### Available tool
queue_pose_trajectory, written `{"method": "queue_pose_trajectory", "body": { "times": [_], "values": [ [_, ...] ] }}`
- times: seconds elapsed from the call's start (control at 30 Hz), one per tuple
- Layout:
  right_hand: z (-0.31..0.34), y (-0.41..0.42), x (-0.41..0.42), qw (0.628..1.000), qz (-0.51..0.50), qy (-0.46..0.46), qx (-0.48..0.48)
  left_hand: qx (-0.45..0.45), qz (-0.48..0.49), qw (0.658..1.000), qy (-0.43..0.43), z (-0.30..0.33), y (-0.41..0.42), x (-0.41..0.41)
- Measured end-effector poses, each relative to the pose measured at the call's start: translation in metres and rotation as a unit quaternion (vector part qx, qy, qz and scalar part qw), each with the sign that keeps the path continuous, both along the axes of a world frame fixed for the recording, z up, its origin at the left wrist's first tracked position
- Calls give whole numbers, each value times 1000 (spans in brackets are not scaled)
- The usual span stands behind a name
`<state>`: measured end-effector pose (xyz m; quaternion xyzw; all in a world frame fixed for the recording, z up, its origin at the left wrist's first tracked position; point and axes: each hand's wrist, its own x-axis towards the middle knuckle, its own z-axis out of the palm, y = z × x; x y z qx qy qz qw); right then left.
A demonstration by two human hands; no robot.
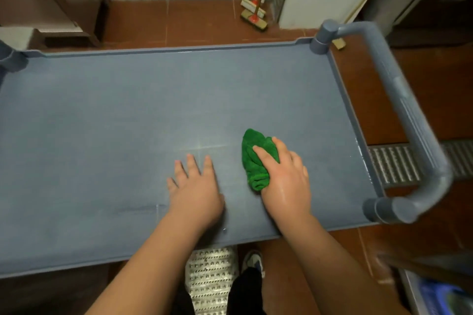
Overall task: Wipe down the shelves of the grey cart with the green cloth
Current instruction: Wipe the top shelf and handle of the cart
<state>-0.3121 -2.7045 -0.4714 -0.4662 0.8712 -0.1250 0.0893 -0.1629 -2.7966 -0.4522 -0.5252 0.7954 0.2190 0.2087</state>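
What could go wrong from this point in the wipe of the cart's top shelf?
The green cloth is bunched into a wad under the right hand, so each pass likely covers a narrow strip and patches of the grey cart's top shelf may be missed. The left hand lies flat on the shelf beside it and could smear a freshly wiped area. If the cart can roll, pushing towards the handle might shift it.

Count: one grey cart (128,110) with one handle (414,120); one green cloth (256,158); two hands, left hand (194,192) and right hand (286,179); two brushes (253,16); two floor grates (394,163); one shoe (252,261).
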Motion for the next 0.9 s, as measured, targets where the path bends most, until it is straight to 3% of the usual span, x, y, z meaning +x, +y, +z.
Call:
{"method": "queue_pose_trajectory", "body": {
  "times": [0.23,0.3,0.37,0.47,0.77,0.9],
  "values": [
    [4,56,-86,995,-97,20,0,24,41,997,-58,10,3,-37],
    [5,67,-99,991,-134,24,-3,-28,36,999,-8,7,5,-44],
    [6,71,-104,987,-156,27,-9,-87,-10,991,101,1,8,-53],
    [6,71,-102,983,-181,26,-14,-90,-96,971,199,-2,26,-78],
    [4,54,-104,961,-273,34,-24,-70,-152,980,105,-17,51,-115],
    [4,48,-102,952,-301,35,30,-63,-176,979,83,-14,46,-119]
  ]
}}
